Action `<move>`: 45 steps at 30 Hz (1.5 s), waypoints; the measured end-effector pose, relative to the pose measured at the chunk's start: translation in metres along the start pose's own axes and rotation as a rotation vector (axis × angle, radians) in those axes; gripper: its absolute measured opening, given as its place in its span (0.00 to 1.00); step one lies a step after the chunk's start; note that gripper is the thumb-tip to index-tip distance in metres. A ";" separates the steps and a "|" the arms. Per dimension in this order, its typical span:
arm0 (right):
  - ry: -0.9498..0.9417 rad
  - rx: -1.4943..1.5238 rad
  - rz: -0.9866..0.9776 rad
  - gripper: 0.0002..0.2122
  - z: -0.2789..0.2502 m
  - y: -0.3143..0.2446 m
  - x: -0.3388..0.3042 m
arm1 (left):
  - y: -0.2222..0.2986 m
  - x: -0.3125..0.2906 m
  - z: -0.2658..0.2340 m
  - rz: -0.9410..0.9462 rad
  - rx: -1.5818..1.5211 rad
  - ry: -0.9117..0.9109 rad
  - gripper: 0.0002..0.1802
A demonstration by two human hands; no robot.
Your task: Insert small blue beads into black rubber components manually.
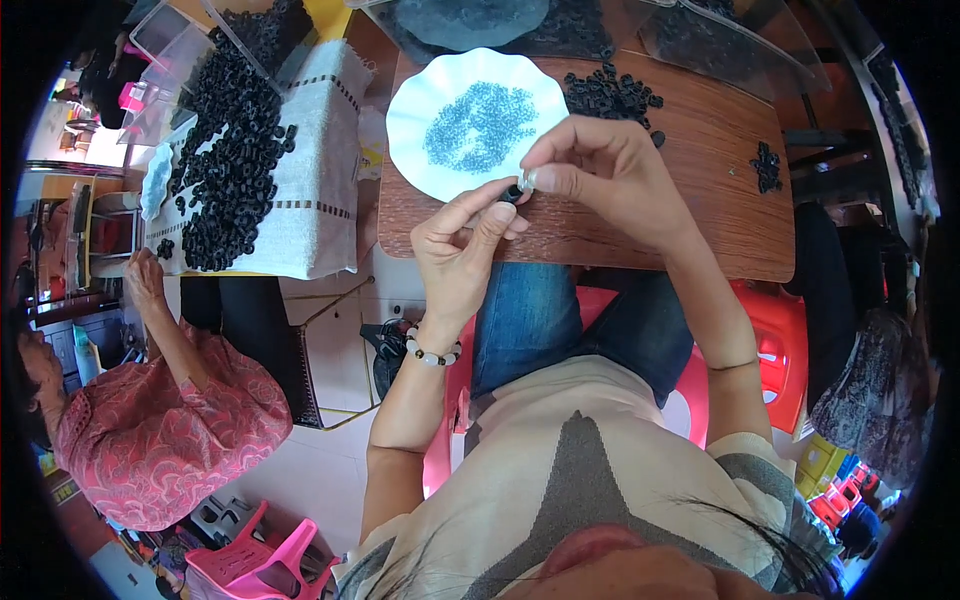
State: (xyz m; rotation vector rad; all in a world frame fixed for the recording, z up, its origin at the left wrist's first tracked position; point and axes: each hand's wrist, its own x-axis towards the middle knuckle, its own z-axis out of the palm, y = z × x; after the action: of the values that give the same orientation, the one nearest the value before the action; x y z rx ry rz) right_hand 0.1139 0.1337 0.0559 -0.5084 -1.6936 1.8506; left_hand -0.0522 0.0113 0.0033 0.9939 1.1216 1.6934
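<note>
Over the near rim of a white scalloped plate (405, 150), my two hands meet. My left hand (460, 235) is closed, pinching a small black plastic part (511, 194) between thumb and fingers. The thumb and forefinger of my right hand (625, 180) are pinched right beside that part, on a tiny clear piece (527, 180) whose exact kind is too small to tell. Many tiny clear, bluish-looking pieces (480, 125) lie spread on the plate. Behind it to the right sits a pile of black parts (610, 95) on the brown wooden table (720, 215).
A small cluster of black parts (766, 167) lies near the table's right edge. Clear plastic bins (735, 50) stand at the back. To the left, a cloth-covered table (325, 190) bears a large black heap (235, 160); a person in a red patterned top (180, 430) sits there.
</note>
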 end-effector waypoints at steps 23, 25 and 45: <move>0.126 -0.684 -0.527 0.12 -0.004 0.026 -0.061 | -0.014 -0.008 0.006 -0.420 -0.233 -0.286 0.18; 0.102 -0.699 -0.504 0.12 -0.008 0.023 -0.065 | -0.017 -0.010 0.005 -0.448 -0.229 -0.350 0.20; 0.528 -1.349 0.035 0.08 -0.122 0.024 -0.032 | -0.016 -0.012 0.020 -0.350 -0.005 -0.389 0.21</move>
State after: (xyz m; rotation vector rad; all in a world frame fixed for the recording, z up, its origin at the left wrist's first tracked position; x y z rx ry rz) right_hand 0.2114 0.2062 0.0133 -1.3608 -2.2718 0.2357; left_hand -0.0269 0.0094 -0.0081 1.0035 0.9642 1.1645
